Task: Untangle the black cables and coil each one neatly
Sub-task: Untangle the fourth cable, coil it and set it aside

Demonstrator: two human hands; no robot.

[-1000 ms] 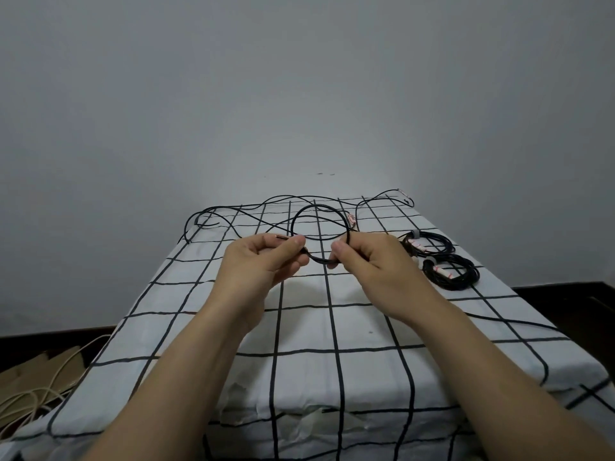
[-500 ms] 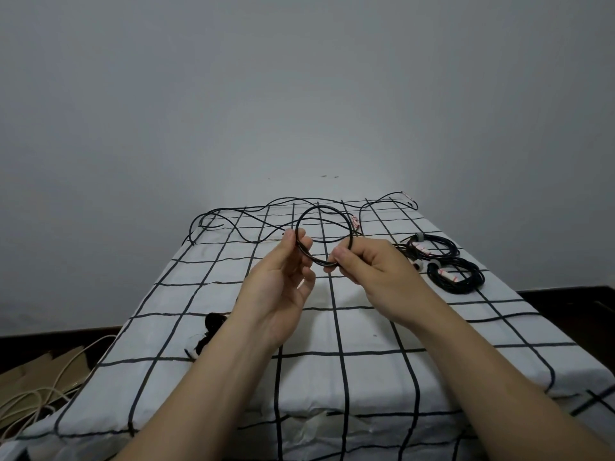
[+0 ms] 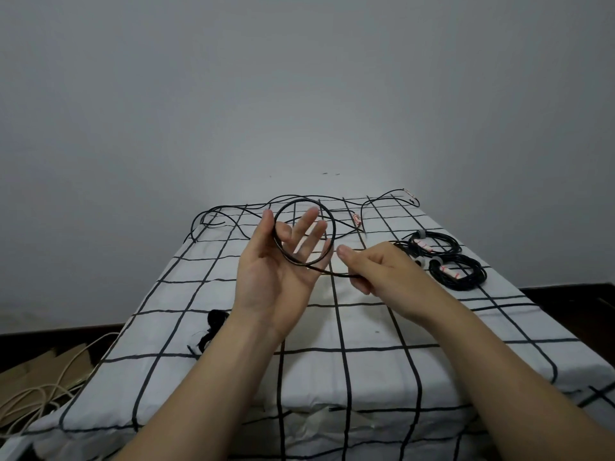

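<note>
**A:** What's lying where?

**B:** A table under a white cloth with black checks point(image 3: 366, 327) carries it all. In the right middle of the frame lie two finished coils, the farther coil point(image 3: 444, 241) and the nearer coil point(image 3: 467, 277), just beside each other, each with pale tags on it. Along the far edge, a loose cable point(image 3: 233, 207) straggles across the cloth. At the lower left, off the table, a cream cord point(image 3: 33, 394) lies over flat cardboard point(image 3: 43, 364).

**A:** And the hands?

**B:** Both are raised over the middle of the table. The left hand point(image 3: 276, 271) has its palm turned toward the camera, thumb upright and three fingers spread straight. The right hand point(image 3: 376, 267) is just beside it, knuckles up and fingers curled under, thumb pointing left.

**A:** Holding what?

**B:** The black cable point(image 3: 332, 227). It stands as one round loop in front of the left fingers, its lower arc crossing the palm. It seems to be nipped between the thumb and the bent forefinger, though that spot is hard to read. A straight run leaves the loop's bottom and goes into the right hand's pinch.

**A:** Anything else?

**B:** A small black tangle point(image 3: 216, 319) lies on the cloth by the left wrist. I can't tell what it is.
</note>
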